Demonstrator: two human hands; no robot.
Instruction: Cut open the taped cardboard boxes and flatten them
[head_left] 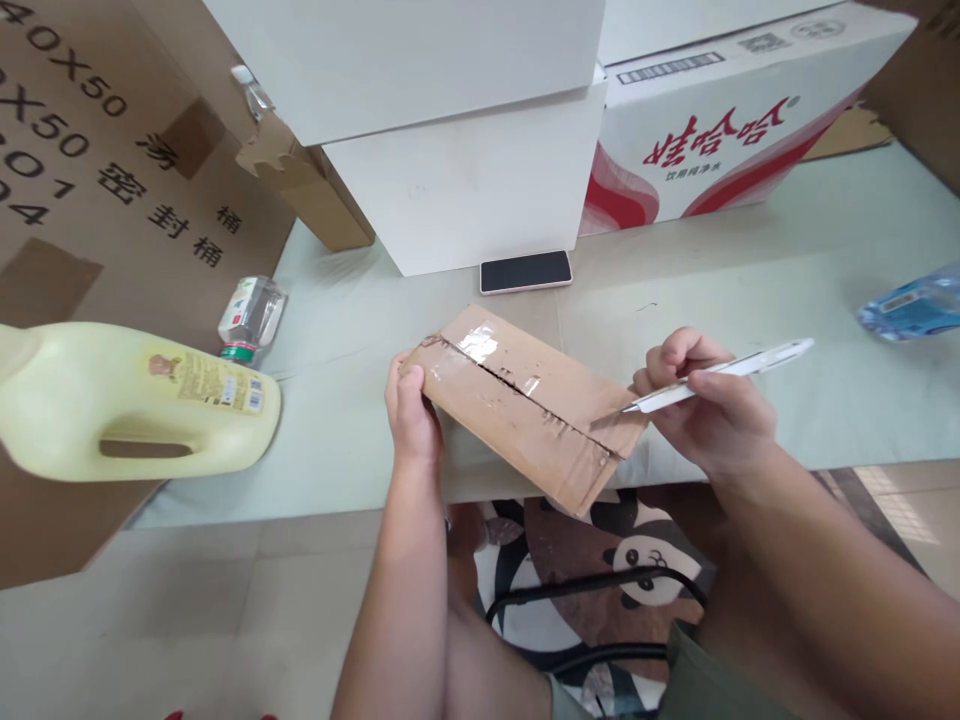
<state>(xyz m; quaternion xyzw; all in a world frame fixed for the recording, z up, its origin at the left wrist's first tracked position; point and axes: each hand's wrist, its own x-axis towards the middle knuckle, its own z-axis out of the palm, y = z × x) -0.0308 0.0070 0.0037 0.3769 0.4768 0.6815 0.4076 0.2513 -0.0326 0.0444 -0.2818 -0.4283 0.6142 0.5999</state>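
Observation:
My left hand (414,412) grips the left end of a small brown cardboard box (517,425), thumb on its near side. The box is tilted at the table's front edge. Clear tape with a ragged slit runs along the seam on its top face. A white utility knife (724,376) is held in my right hand (709,405), fingers closed round the handle. Its thin blade points left and lies at the right end of the box top, close to the seam. Whether the tip is in the cardboard I cannot tell.
Behind the box a phone (525,272) lies before stacked white cartons (465,185). To the left are a large yellow jug (142,400) and a small clear bottle (252,315); at right lies a blue-labelled water bottle (911,303). A red-and-white carton (720,150) stands at the back.

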